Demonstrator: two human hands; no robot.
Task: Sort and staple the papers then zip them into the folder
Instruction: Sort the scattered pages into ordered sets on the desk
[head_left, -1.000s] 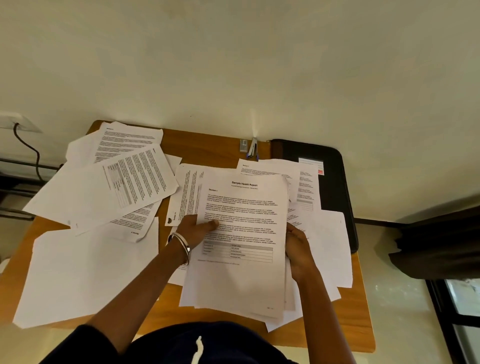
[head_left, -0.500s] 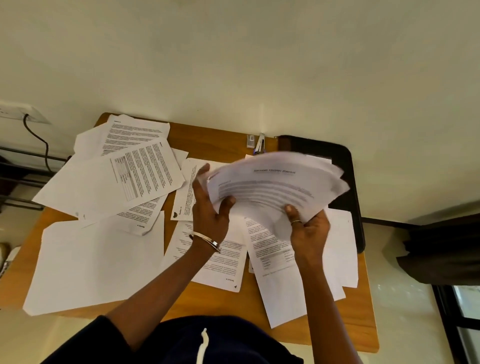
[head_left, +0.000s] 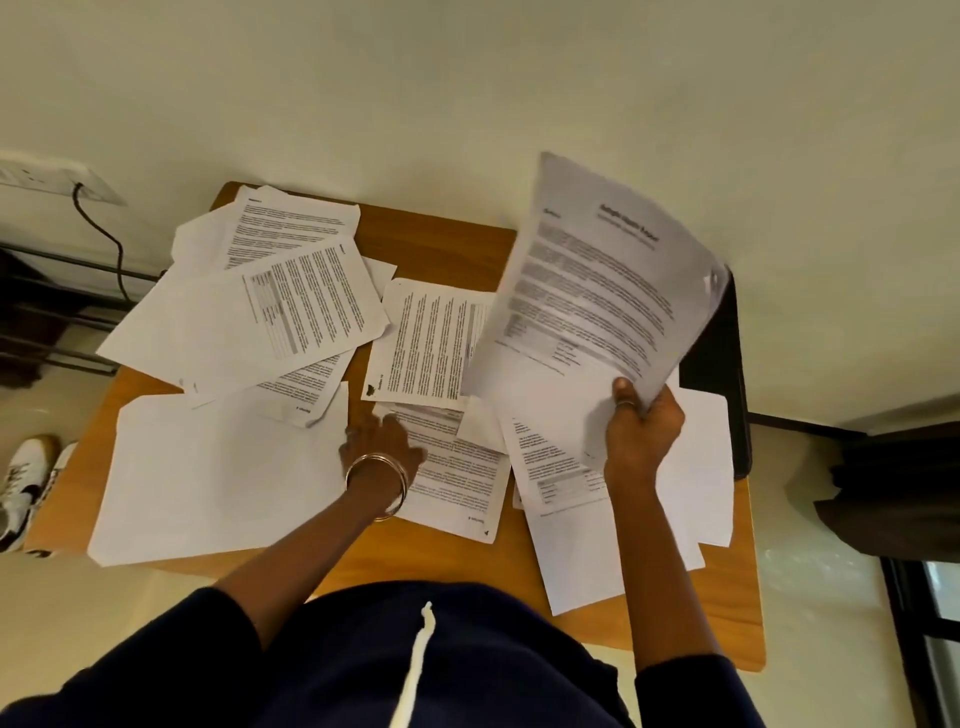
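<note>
Right hand (head_left: 644, 431) is gripping a stack of papers (head_left: 597, 291) by its near edge, held up over the right side of the table (head_left: 447, 244). Left hand (head_left: 382, 441) lies on a printed sheet (head_left: 457, 478) mid-table, grip too blurry to tell. Loose sheets (head_left: 270, 306) everywhere, black folder (head_left: 727, 364) at far right.

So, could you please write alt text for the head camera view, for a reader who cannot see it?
Seen from above, a person's right hand holds a sheaf of printed pages up over a wooden table strewn with loose papers. The left hand reaches down onto a printed sheet lying near the table's middle.
</note>
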